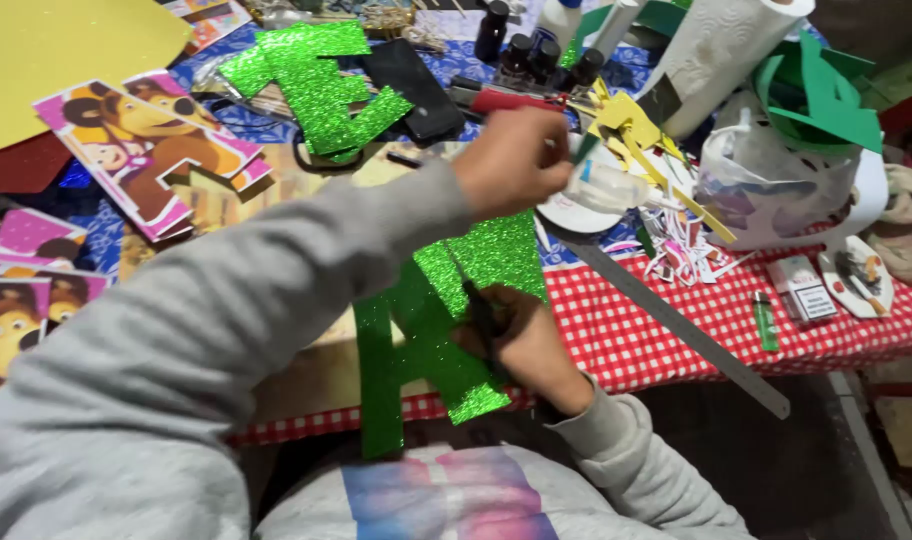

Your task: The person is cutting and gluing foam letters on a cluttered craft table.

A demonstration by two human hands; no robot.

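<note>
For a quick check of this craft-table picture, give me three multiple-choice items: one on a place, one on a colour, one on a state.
1. Where does the metal ruler lie?
A. on the red checked cloth
B. on the floor
C. on the yellow sheet

2. What colour is the glitter letter that the right hand holds?
A. blue
B. green
C. silver

3. How is the left hand?
A. flat on the table
B. open, palm up
C. closed around a small pale thing, raised over the table

Answers: 1 A, the ruler runs slantwise across the checked cloth to its edge. 2 B, the letter glitters green. 3 C, the fingers curl around something pale above the clutter.
</note>
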